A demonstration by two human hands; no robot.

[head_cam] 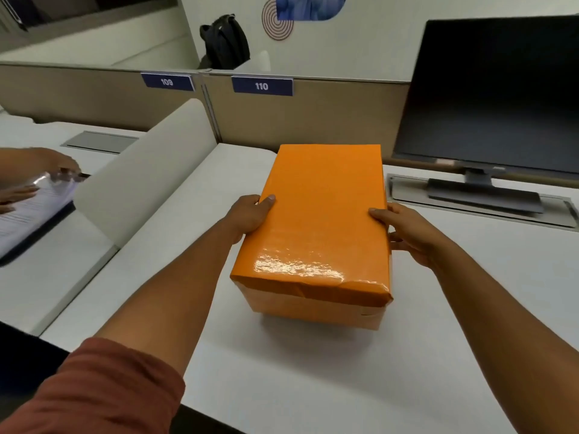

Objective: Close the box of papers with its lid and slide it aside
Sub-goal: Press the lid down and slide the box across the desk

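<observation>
Both hands clamp the box (316, 245) mid-desk, lid (322, 214) on: left hand (250, 214) on its left flank, right hand (404, 233) opposite. Long axis runs away from us; monitor (492, 98) blocks right, so left looks clearer.

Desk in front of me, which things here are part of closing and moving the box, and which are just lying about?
Part of the job:
orange lid, already on the box
left hand and right hand, gripping the lid's sides

Just lying about:
monitor
black backpack
paper stack under another person's hands
</observation>
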